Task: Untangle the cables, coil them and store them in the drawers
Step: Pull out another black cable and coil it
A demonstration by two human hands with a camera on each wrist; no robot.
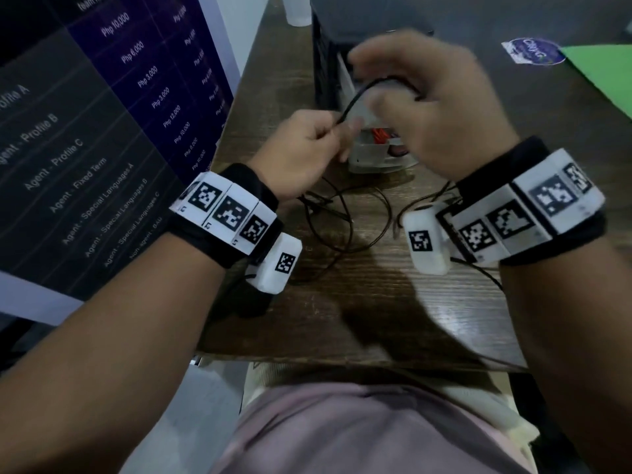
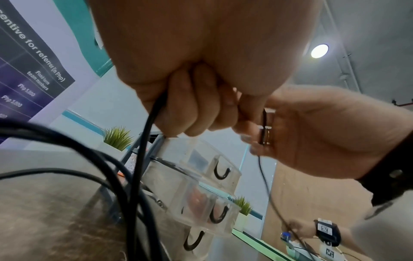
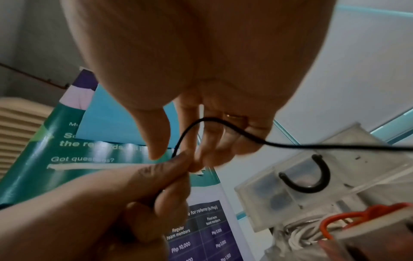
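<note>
A thin black cable (image 1: 352,104) stretches between my two hands above the wooden table (image 1: 444,319). My left hand (image 1: 301,152) pinches it, with fingers (image 2: 190,109) curled round it, and the rest (image 2: 143,159) hangs to loose loops on the table (image 1: 345,213). My right hand (image 1: 437,107), blurred, is raised higher; the cable (image 3: 223,122) runs across its curled fingers (image 3: 212,141). Behind the hands stands a clear drawer unit (image 1: 328,70). One drawer (image 1: 372,159) is pulled out, with an orange cable (image 3: 357,215) and a white cable (image 3: 297,234) inside.
A large printed banner (image 1: 102,131) stands along the table's left side. A green sheet (image 1: 602,73), a round blue pack (image 1: 533,51) and a plastic cup (image 1: 297,12) lie at the back. Another person's hand (image 2: 299,229) works at the far side. The table's near edge (image 1: 342,360) is by my lap.
</note>
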